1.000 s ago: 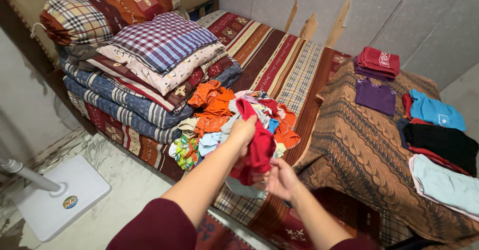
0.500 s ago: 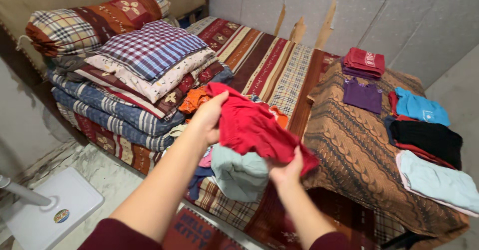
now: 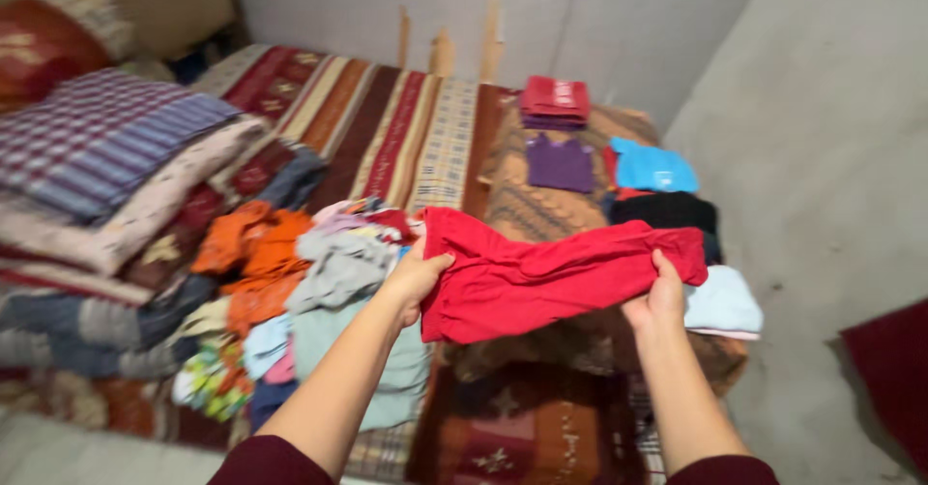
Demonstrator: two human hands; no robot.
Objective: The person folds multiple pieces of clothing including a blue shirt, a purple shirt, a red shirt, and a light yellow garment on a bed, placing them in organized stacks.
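A red garment (image 3: pixel 551 277) is stretched out between both hands above the bed. My left hand (image 3: pixel 418 277) grips its left end and my right hand (image 3: pixel 661 293) grips its right end. Just left of my left hand lies a loose heap of unfolded clothes (image 3: pixel 290 301) in orange, grey, pale blue and green. Beyond the red garment, folded pieces lie on a brown patterned cloth (image 3: pixel 527 209): a red stack (image 3: pixel 555 100), a purple top (image 3: pixel 560 164), a blue piece (image 3: pixel 652 168), a black one (image 3: pixel 667 212) and a pale blue one (image 3: pixel 723 303).
A striped bedcover (image 3: pixel 387 127) spreads over the bed. Stacked blankets and pillows (image 3: pixel 106 176) rise at the left. Grey walls (image 3: pixel 831 127) close in at the back and right. A dark red fabric edge (image 3: pixel 889 369) shows at the far right.
The red garment has been lifted off the heap and pulled out wide between the hands. My right hand moved right. The view swung right, away from the floor scale.
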